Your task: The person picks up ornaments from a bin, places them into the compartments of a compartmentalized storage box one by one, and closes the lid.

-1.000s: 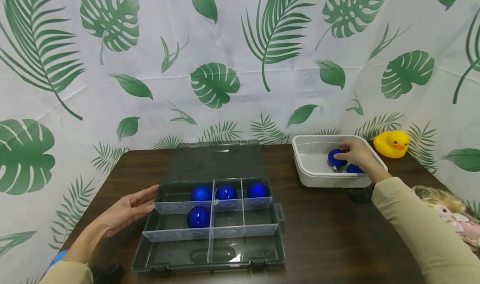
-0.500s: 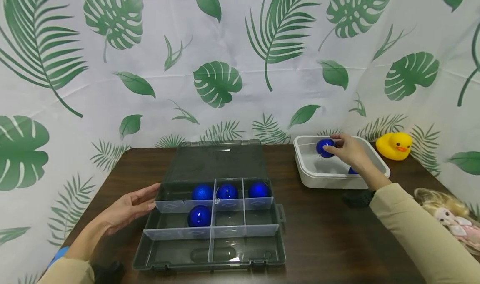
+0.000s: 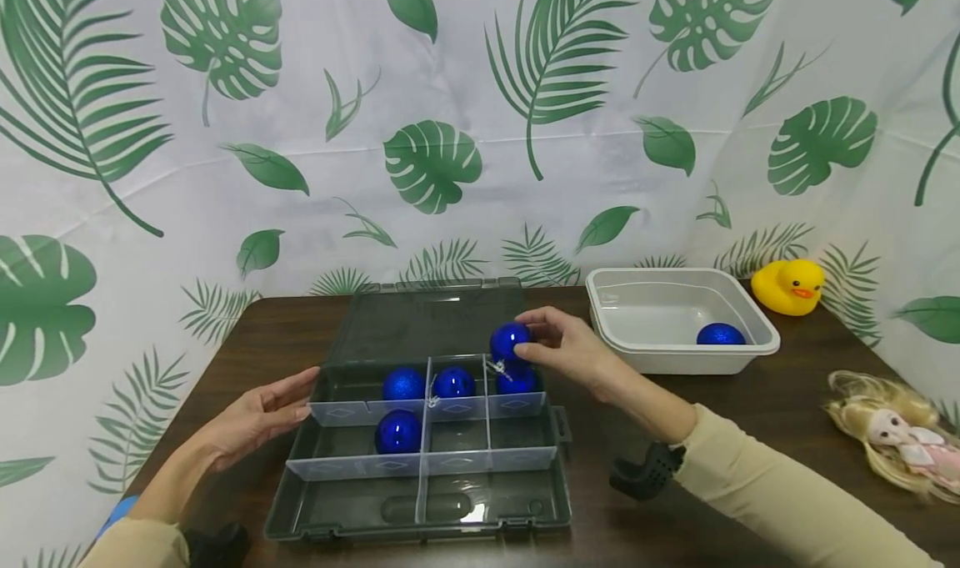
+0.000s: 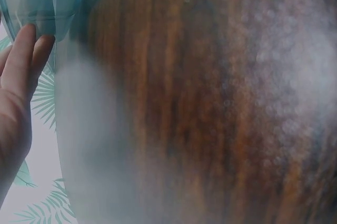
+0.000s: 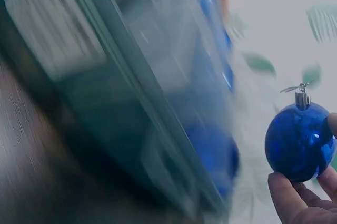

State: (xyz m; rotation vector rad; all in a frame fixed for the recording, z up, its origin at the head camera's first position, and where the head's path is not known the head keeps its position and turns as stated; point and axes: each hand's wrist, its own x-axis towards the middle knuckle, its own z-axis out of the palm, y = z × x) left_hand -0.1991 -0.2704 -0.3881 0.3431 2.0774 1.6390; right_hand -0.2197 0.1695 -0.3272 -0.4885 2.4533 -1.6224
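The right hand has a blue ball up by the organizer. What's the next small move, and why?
Probably ease the right hand, with its blue ball, over the middle row's centre compartment. In the head view, the held ball appears just above another ball sitting in the back-right compartment, while that centre one shows none.

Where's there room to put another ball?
In the gray box, the front row is bare, plus the middle row's center and right compartments. The white tub has bare floor left of its ball. The back row is crowded: every compartment holds a blue ball.
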